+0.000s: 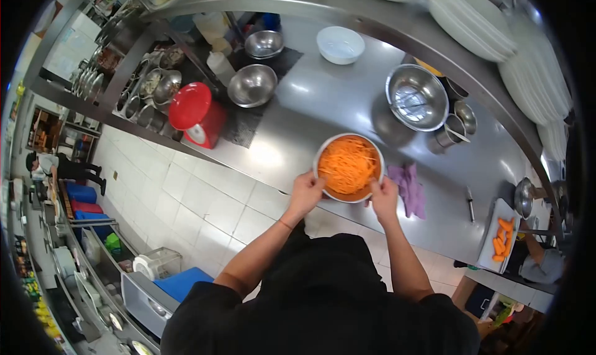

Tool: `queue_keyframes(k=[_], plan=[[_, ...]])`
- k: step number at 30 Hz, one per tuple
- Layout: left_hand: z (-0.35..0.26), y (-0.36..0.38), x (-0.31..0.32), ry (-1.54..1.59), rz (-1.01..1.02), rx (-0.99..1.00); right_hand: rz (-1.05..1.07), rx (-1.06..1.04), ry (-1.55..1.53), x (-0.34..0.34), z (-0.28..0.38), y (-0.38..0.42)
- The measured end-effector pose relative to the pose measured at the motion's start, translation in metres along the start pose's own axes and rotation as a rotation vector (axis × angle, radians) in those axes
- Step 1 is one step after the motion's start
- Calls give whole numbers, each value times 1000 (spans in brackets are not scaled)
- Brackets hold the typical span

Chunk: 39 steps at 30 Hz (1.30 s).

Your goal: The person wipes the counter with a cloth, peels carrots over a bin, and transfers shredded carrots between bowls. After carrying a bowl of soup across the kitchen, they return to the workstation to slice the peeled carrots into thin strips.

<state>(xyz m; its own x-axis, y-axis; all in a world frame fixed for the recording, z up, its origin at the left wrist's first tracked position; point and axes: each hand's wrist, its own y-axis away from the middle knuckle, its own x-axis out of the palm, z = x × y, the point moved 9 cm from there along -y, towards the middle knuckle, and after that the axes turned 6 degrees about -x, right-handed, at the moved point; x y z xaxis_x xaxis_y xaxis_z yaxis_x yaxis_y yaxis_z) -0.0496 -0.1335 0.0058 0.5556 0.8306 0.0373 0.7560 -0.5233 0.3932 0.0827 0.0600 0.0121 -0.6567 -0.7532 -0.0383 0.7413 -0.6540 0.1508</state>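
A round bowl [318, 159] full of shredded carrot [347, 164] is at the front edge of the steel counter. My left hand [306, 193] grips its rim on the left side, thumb over the edge. On the right side of the same rim, my right hand [382, 197] is closed in a like way. The fingers under the bowl are hidden. Just right of the bowl lies a crumpled purple cloth [410, 190], close to my right hand but apart from it.
Red kitchen scales [197, 116] and steel bowls [252, 85] stand at the left. A white bowl [340, 44] and a large steel bowl [417, 97] sit farther back. To the right are a knife [470, 204] and a tray [490, 256] of carrots. Stacked plates fill the overhead shelf [298, 8].
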Motion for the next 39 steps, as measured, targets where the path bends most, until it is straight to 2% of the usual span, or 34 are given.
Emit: queue_keyframes(k=[1,3,4,6,7,8,9,10,11,12,13,14,15,16,17,18,20,21,22,23,24,26,28,30,31,32,33,34,36,38,39], plan=[[1,-12,-7,-114,70,-180,-48,42,-45,-4,-9,-4],[-30,-54,-39,-374,28,9,-127,106,-142,-14,-33,-2],[-55,-72,-62,-367,-84,45,-158,119,-144,-7,-32,10],[-142,-109,-103,-669,-344,637,-244,169,-361,22,-23,32],[-166,-135,-127,-739,-396,614,-46,297,-414,46,-11,43],[-168,-167,-152,-1075,-602,994,137,434,-471,62,0,62],[-193,-192,-166,-1241,-665,882,193,466,-260,62,4,70],[-186,-241,-200,-1609,-739,500,260,492,-45,57,6,72],[-191,-247,-222,-1544,-736,347,154,371,209,32,1,66],[-194,-249,-232,-1565,-673,113,-59,-8,604,3,28,53],[-174,-283,-256,-1613,-469,38,-224,-100,663,-29,22,47],[-185,-265,-243,-1694,-491,123,-360,-97,752,-62,14,40],[-172,-290,-263,-1696,-493,198,-390,-175,1001,-79,28,33],[-158,-315,-284,-1698,-491,271,-426,-182,1078,-92,29,23],[-162,-311,-282,-1707,-489,278,-462,-189,1155,-101,28,13],[-172,-297,-282,-1651,-569,308,-467,-187,1148,-106,15,2],[-177,-291,-288,-1593,-656,334,-280,-234,1255,-91,-17,-23],[-164,-310,-281,-1765,-470,439,-321,-126,1401,-76,-15,-19],[-166,-299,-252,-1924,-272,543,-324,-132,1394,-72,-16,-11],[-179,-280,-235,-1703,-364,612,-178,-172,1332,-60,-23,-9],[-200,-233,-189,-1481,-455,670,-27,-219,1265,-44,-29,-5],[-205,-210,-181,-1357,-563,489,108,-361,1096,-31,-29,17],[-201,-192,-199,-1496,-880,495,236,-238,776,-36,-16,37],[-160,-216,-235,-1653,-793,247,190,-156,900,-50,-8,49],[-128,-250,-266,-1604,-655,177,205,-181,892,-47,7,56],[-113,-277,-288,-1550,-511,125,162,-123,1133,-53,18,60],[-117,-276,-292,-1422,-504,66,101,-52,1373,-62,23,61],[-129,-262,-278,-1427,-510,77,91,-58,1366,-67,11,60],[-171,-209,-259,-824,-744,92,66,-189,1316,-72,-20,56],[-182,-200,-251,-835,-730,58,122,-260,1325,-70,-30,59],[-201,-191,-245,-1000,-801,172,181,-335,1341,-66,-31,62]])
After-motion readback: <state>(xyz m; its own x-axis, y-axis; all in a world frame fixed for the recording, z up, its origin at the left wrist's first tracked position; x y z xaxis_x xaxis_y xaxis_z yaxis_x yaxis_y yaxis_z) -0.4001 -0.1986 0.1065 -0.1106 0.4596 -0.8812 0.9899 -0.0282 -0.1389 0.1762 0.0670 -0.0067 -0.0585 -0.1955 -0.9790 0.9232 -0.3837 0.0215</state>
